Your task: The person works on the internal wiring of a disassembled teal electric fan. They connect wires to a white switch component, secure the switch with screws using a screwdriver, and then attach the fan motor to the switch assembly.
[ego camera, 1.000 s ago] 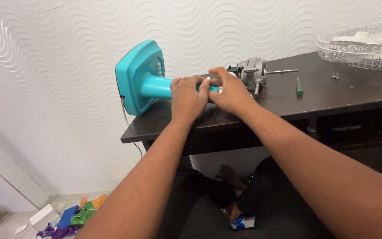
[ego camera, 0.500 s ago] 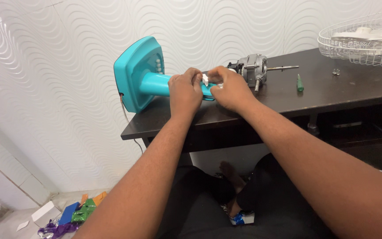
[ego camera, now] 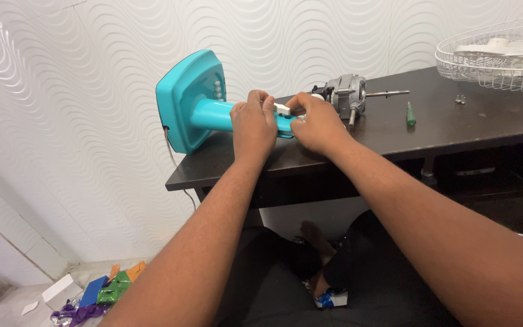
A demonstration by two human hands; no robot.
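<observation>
A turquoise fan stand (ego camera: 192, 103) lies on its side on the dark table (ego camera: 394, 136), its square base toward the wall at the left. My left hand (ego camera: 254, 124) grips the stand's neck from above. My right hand (ego camera: 313, 121) is closed on the same neck just to the right, fingers pinching a small white part (ego camera: 282, 109) between the two hands. The bare grey fan motor (ego camera: 347, 95) with its metal shaft sits at the neck's far end, right behind my right hand.
A green-handled screwdriver (ego camera: 411, 114) and small metal screws (ego camera: 460, 99) lie on the table to the right. A white wire fan guard (ego camera: 497, 54) rests at the far right corner. Colourful wrappers (ego camera: 101, 293) litter the floor at lower left. My legs are under the table.
Both hands stay on the stand's neck; the fingers have shifted slightly around the small white part. The view has drifted a little.
</observation>
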